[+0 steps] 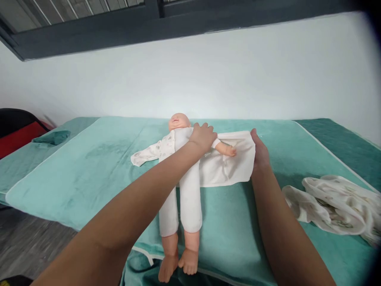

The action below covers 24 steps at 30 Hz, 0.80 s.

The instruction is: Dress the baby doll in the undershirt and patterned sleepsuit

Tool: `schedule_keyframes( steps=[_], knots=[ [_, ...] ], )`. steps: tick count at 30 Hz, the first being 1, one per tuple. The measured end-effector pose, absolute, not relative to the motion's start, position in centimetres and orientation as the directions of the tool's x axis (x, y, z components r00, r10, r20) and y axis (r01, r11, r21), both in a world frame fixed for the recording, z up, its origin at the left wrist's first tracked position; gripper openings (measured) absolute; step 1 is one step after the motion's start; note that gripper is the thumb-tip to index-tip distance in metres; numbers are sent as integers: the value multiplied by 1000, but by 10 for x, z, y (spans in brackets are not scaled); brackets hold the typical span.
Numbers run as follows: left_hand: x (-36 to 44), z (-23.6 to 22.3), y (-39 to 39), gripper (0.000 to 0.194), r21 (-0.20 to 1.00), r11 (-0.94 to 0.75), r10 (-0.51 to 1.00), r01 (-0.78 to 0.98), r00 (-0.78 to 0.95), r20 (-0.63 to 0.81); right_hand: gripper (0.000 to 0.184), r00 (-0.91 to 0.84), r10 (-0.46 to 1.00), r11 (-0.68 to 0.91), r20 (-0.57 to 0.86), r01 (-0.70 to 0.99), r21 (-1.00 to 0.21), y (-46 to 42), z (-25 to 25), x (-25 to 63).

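Note:
A baby doll [182, 186] lies on its back on a teal towel [89, 171], head toward the wall, in white trousers and a patterned top. My left hand [203, 136] rests curled on the doll's upper arm and shoulder, on the white cloth there. A white garment [229, 167] is spread out beside the doll to the right, with the doll's bare hand lying on it. My right hand [260, 153] is at the garment's right edge, fingers together around the cloth's border.
A crumpled patterned cloth [333, 206] lies on the towel at the right. A small folded teal cloth [52, 137] sits at the far left. A red and black object [18, 133] stands beyond the left edge. A white wall runs behind.

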<state>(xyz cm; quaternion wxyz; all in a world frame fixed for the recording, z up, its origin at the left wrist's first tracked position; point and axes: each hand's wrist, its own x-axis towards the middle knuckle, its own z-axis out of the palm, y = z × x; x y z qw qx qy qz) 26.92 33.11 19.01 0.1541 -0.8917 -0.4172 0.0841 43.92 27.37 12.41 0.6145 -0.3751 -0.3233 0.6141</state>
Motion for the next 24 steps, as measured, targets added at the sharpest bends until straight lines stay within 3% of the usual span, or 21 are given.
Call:
schedule_keyframes(
  steps=[7, 11, 13, 16, 19, 21, 24],
  knots=[
    [280, 183, 342, 37, -315, -446, 880, 838, 475, 20, 65, -11, 994, -95, -106, -534, -840, 257, 133, 428],
    [276, 178, 356, 38, -267, -375, 904, 888, 414, 106, 57, -6, 999, -37, -39, -507, -861, 257, 131, 424],
    [276, 170, 357, 44, -166, -383, 902, 909, 406, 144, 50, 23, 998, 59, 55, -491, -869, 259, 129, 421],
    [276, 159, 352, 52, 115, -457, 881, 882, 430, 197, 51, -71, 985, 109, 160, -464, -879, 263, 124, 416],
    [267, 160, 343, 40, 398, -626, 780, 671, 533, 327, 54, -256, 949, 56, 186, -443, -895, 263, 120, 410],
    [253, 167, 339, 27, 465, -707, 702, 533, 607, 373, 57, -358, 914, 18, 191, -434, -901, 260, 119, 405],
    [224, 178, 340, 15, 390, -741, 671, 546, 596, 440, 64, -495, 843, -18, 210, -416, -909, 254, 117, 398]
  ],
)
